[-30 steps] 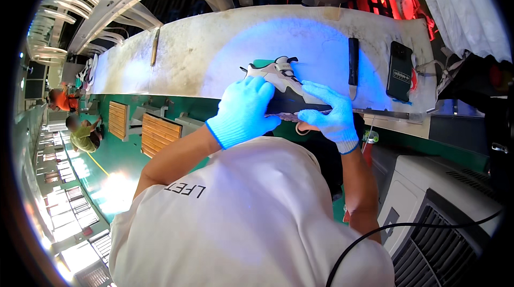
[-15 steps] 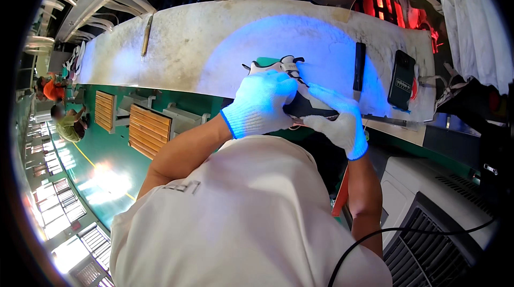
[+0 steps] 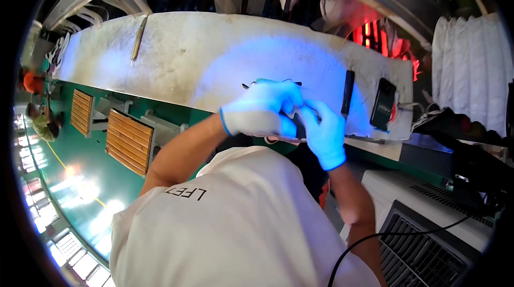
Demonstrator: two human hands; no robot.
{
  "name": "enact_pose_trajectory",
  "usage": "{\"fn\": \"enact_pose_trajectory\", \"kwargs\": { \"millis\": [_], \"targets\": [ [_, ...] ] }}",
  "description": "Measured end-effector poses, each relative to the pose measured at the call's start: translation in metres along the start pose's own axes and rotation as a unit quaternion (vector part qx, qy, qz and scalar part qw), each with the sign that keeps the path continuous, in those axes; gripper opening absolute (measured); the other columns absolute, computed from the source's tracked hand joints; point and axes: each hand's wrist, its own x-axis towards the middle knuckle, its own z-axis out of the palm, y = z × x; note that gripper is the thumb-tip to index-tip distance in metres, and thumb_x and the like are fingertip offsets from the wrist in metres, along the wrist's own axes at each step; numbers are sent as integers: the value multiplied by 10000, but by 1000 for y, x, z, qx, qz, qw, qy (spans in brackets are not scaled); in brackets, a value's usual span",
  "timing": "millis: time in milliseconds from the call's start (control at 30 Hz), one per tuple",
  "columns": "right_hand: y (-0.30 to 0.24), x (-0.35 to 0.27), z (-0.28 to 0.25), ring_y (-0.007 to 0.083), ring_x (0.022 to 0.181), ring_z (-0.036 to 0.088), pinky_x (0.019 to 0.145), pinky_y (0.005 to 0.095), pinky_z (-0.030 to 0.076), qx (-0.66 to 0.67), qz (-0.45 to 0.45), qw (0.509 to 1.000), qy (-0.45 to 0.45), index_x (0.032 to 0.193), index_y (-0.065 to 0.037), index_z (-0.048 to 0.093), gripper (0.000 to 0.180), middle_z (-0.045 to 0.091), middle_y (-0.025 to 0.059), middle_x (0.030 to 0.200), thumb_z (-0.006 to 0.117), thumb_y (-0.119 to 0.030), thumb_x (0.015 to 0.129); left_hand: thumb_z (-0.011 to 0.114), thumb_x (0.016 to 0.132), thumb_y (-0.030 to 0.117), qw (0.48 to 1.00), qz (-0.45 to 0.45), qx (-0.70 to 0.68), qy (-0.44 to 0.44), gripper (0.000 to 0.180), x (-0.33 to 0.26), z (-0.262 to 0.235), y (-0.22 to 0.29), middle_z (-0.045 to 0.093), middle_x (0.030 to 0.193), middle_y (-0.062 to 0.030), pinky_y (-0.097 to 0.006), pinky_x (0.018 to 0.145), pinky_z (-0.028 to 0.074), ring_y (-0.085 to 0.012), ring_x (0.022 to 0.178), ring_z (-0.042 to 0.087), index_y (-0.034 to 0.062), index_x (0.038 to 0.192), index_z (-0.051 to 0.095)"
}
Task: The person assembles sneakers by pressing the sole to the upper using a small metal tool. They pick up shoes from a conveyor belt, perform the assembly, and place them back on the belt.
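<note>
Where blue light falls on it, the bench (image 3: 166, 51) shows a pale, stained surface. White shirt (image 3: 241, 223): cut off at lower edge; dark lettering, partly lost in a fold. Shoe upper (image 3: 297, 125): at bench's near edge, beneath and between the gloved hands; mostly hidden. Left hand (image 3: 265, 106): fingers curled over the upper, thumb on near side. Right hand (image 3: 324, 130): fingers bent, tips near left's; grip and contact cannot be told. Phone (image 3: 384, 103): dark; pale marking blurred.

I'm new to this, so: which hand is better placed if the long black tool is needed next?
Probably the right hand: it's nearer the long black tool; the left hand lies farther left.
</note>
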Motion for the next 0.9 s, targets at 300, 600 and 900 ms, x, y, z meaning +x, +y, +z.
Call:
{"fn": "enact_pose_trajectory", "kwargs": {
  "millis": [300, 600, 900],
  "targets": [
    [26, -4, 33, 238, 977, 795, 909, 404, 616, 156, -6, 977, 147, 1193, 36, 808, 271, 846, 137, 1099, 768, -195, 1058, 815, 869, 90, 903, 142, 366, 174, 660, -83, -68, -34, 701, 1457, -229, -485, 1139, 573, -417, 1347, 690, 75, 1510, 657],
    [35, 58, 78, 276, 1351, 654, 1142, 472, 540, 505, 198, 824, 163, 1537, -3, 633, 734, 666, 169, 1518, 563, -626, 1155, 992, 687, 420, 904, 61, 423, 1, 766, -31, -54, 112, 828, 1091, -189, -444, 861, 640, -389, 919, 803, 113, 1355, 776],
    [-5, 23, 9, 348, 1535, 539, 1307, 488, 419, 564, -77, 820, 57, 1727, -12, 381, 1070, 520, 194, 1696, 548, -823, 1048, 975, 702, 515, 878, 34, 478, 14, 751, -1, -15, 144, 823, 953, -191, -451, 793, 631, -388, 830, 795, 92, 1298, 805]
  ]
}}
